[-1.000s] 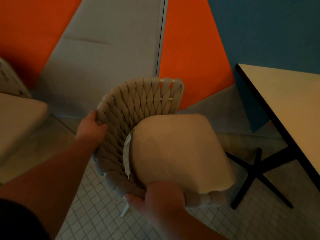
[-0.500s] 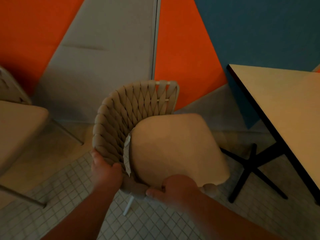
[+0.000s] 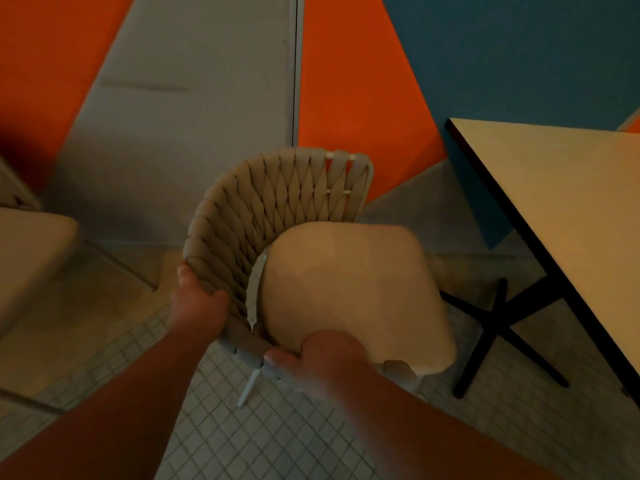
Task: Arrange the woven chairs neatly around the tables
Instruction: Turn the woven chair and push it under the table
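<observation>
Head view: the chair (image 3: 277,209) stands between the person and the wall (image 3: 346,81), just left of the table (image 3: 571,209) and apart from it. The left hand (image 3: 199,306) grips the curved woven back, with the thumb inside. The right hand (image 3: 325,355) grips the near rim, curled over it beside the cushion (image 3: 346,289). Two hands on the rim probably make the chair easy to turn and slide to the table. I cannot tell if its legs are off the floor (image 3: 242,438).

The floor has small pale square tiles. The wall is orange, grey and blue. The table has a black cross foot (image 3: 498,327). Another chair (image 3: 31,244) peeks in at the left.
</observation>
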{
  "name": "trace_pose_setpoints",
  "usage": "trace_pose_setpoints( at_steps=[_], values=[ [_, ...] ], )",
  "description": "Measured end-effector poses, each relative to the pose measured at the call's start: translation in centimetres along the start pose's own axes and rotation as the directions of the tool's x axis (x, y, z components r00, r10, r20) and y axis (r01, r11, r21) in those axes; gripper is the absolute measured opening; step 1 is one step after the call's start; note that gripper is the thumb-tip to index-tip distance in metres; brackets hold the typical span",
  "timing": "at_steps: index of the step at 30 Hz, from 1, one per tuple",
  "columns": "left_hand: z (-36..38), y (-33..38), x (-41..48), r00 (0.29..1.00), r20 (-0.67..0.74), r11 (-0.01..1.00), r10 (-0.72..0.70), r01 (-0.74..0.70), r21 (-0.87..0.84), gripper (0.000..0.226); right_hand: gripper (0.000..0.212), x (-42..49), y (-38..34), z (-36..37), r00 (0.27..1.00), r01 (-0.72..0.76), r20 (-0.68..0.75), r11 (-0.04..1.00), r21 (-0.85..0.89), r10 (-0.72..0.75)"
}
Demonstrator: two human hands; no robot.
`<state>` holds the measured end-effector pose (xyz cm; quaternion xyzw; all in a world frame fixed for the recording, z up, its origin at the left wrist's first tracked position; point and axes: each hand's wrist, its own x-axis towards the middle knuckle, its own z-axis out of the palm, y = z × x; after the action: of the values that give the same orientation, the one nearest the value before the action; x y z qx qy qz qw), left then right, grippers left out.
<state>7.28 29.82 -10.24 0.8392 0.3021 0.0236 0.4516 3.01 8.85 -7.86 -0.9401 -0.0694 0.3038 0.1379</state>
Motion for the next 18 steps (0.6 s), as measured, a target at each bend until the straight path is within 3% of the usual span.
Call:
trace_pose_setpoints(
  at_steps=[7,9,10,13,15,18],
  values=[
    [-0.5,0.6,0.4,0.994,0.097,0.988,-0.055,0.04,0.151,0.093,0.08,-0.4,0.4,-0.8,1.0,0.004,0.025,0.998,0.067,-0.006],
    [-1.7,2.1,-0.8,0.992,0.124,0.944,0.018,-0.058,0.326,0.096,0.07,-1.9,0.8,-2.0,1.0,0.013,-0.006,0.981,0.195,-0.012],
    [-2.2,3.0,-1.8,0.982,0.142,0.899,0.124,-0.172,0.404,0.094,0.067,-2.8,1.4,-2.8,0.998,0.031,-0.057,0.975,0.221,-0.019],
    [-3.4,7.5,-6.3,0.825,0.345,0.713,0.449,-0.563,0.418,0.08,0.075,-6.5,3.4,-6.2,0.954,0.063,-0.298,0.987,0.147,-0.016],
    [-3.8,10.7,-8.8,0.74,0.458,0.635,0.492,-0.665,0.392,0.083,0.077,-8.8,4.9,-8.3,0.931,0.013,-0.362,0.989,0.147,0.042],
    [-4.3,15.9,-12.2,0.652,0.511,0.554,0.559,-0.753,0.355,0.09,0.081,-13.6,7.7,-12.0,0.907,-0.079,-0.403,0.988,0.129,0.125]
  ],
)
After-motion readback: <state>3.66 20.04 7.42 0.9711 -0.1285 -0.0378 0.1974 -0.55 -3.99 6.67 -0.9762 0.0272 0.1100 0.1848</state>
